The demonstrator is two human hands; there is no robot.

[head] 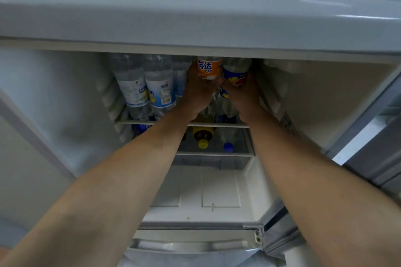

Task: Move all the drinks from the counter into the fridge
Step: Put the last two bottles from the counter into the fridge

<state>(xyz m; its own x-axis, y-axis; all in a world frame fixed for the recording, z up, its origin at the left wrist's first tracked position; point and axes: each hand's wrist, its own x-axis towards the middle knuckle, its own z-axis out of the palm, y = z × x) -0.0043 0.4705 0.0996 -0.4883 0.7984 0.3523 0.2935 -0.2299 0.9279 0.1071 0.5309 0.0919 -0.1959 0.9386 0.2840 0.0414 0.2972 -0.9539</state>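
Hands [200,91] [243,95] grip two bottles [209,68] [235,73] inside fridge [195,15].

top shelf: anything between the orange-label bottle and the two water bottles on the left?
Head view: only the left hand, gripping the orange-label bottle, and part of another clear bottle behind it. The water bottles stand further left.

both arms stretched forward
left hand [198,91] and right hand [244,95] side by side, fingers curled, each gripping something.
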